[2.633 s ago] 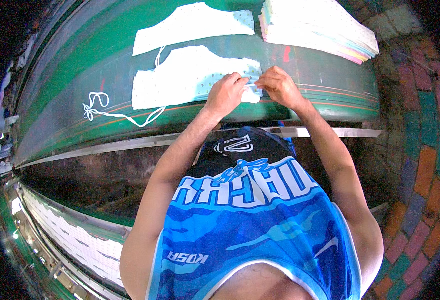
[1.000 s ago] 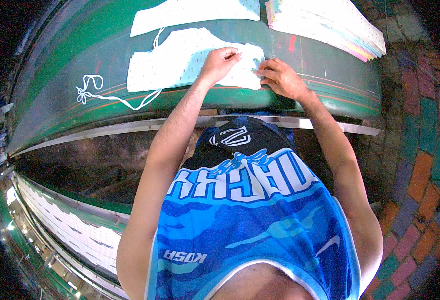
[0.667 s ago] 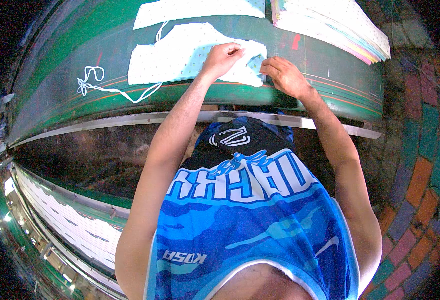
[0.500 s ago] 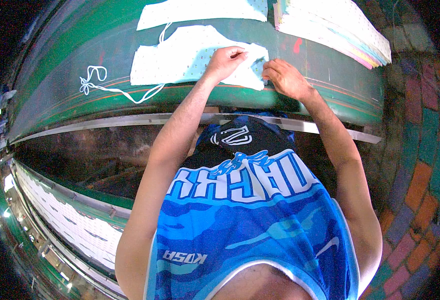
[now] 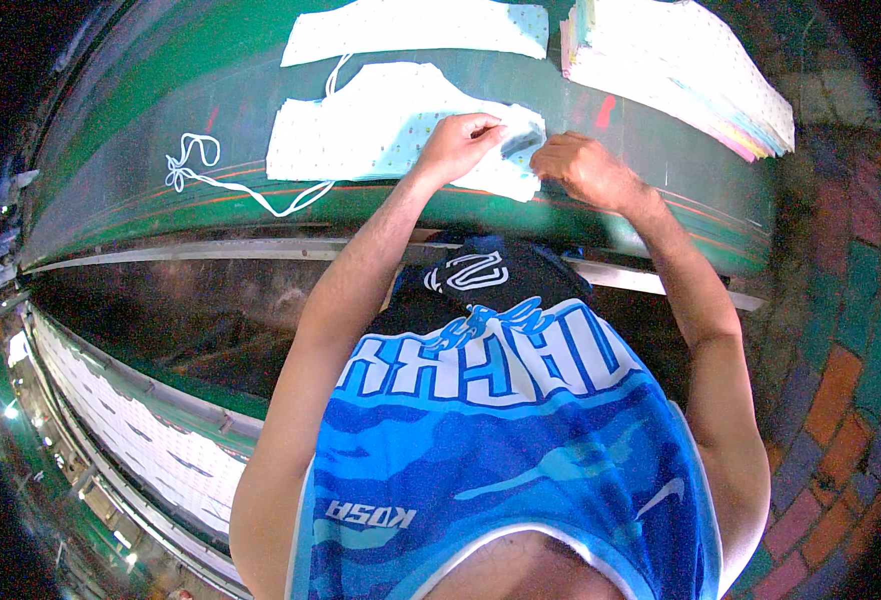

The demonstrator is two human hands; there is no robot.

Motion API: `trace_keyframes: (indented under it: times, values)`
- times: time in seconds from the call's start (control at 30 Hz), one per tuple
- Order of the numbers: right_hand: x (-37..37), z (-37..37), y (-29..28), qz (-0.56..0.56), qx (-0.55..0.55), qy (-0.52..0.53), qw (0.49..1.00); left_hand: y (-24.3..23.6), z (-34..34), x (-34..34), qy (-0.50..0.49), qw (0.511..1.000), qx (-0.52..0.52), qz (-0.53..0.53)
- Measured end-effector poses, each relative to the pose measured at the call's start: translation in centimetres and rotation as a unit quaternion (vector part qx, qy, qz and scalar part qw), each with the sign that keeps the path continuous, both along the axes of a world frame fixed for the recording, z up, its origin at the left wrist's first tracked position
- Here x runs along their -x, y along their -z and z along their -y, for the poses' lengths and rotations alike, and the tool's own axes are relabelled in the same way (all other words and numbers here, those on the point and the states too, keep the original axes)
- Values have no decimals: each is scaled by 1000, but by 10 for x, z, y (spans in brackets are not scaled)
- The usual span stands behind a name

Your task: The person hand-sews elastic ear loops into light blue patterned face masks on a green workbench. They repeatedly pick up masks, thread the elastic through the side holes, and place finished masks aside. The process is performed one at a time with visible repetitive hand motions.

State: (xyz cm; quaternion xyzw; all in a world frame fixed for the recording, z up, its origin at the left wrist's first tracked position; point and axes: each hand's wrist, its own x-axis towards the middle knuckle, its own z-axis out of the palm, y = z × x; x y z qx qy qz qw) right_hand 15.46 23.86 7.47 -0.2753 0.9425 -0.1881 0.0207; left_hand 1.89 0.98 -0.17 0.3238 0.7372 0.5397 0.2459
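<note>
A pile of white cut fabric pieces (image 5: 360, 130) with a small dotted print lies near the front edge of the green table. My left hand (image 5: 460, 145) rests over its right part, thumb and fingers pinching the top fabric, which is lifted and creased into a shaded fold. At the right edge of the pile, my right hand (image 5: 588, 170) has its fingers closed together on the fabric's edge; the fingertips are partly hidden. White cord (image 5: 260, 205) runs out from under the pile and trails loosely to the left, and a loop of it shows above the pile.
Another white fabric pile (image 5: 420, 32) lies behind on the green table (image 5: 130, 130). A thicker stack (image 5: 680, 70) with coloured layers sits at the far right. Coloured paving (image 5: 830, 400) covers the floor at right. Behind me at left stands another table bearing white fabric (image 5: 140, 430).
The whole view has shifted slightly, so the table sits lower in it. My right hand has moved a little right along the fabric's edge; my left hand keeps its pinch.
</note>
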Motion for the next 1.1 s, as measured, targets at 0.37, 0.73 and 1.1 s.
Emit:
trace_keyframes:
  times: [0.37,0.73,1.1]
  values:
    - [26,6,-33,101,-41,36,993,-12,1,2,23,998,57,-2]
    - [24,11,-26,8,-44,-17,999,-2,2,3,26,999,33,-14]
    - [51,16,-13,-60,12,80,995,-15,7,10,53,990,15,126]
